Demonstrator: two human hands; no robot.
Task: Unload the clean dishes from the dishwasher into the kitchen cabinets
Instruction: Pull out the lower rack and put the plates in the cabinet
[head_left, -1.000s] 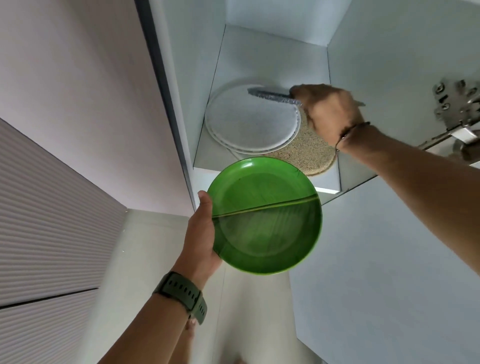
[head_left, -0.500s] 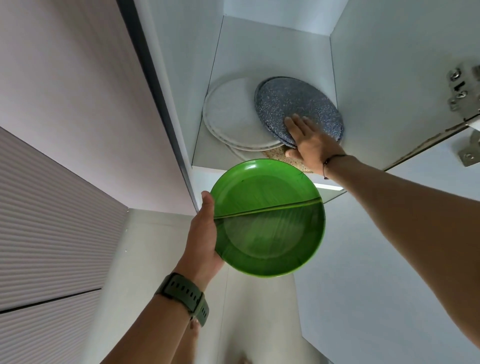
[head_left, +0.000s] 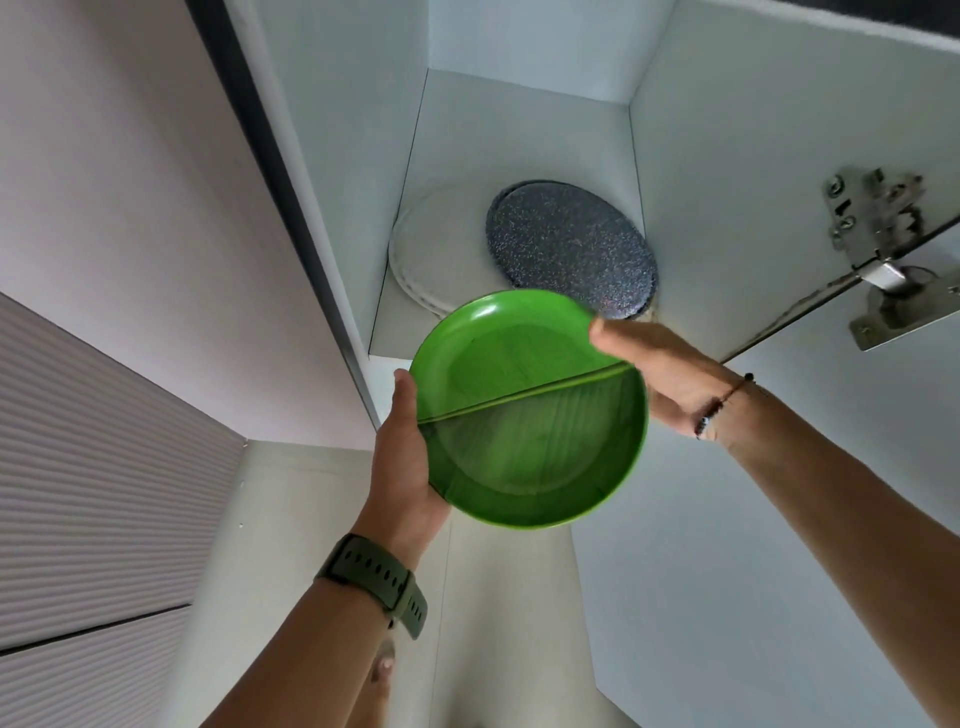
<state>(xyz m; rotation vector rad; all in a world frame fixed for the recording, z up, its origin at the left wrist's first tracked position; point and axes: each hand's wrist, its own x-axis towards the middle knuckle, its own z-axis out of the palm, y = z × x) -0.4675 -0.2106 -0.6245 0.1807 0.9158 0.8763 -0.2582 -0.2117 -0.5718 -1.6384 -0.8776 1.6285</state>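
Green plate (head_left: 530, 415), raised just below the open cabinet (head_left: 519, 130), gripped at its 9 o'clock rim by left hand (head_left: 402, 452). Right hand (head_left: 654, 374) at 2 o'clock, fingers apparently behind the rim, grip unclear. Speckled dark plate (head_left: 571, 244) shelved at 12, overlapping white plates (head_left: 436, 249).

A round glossy green plastic plate (head_left: 530, 415), with a raised rib running across its middle, is tilted up below the open white cabinet (head_left: 519, 130), its face toward the camera. Up on the shelf, a dark speckled round plate (head_left: 571, 244) lies flat to the right, partly overlapping a stack of white round plates (head_left: 436, 249) on the left.
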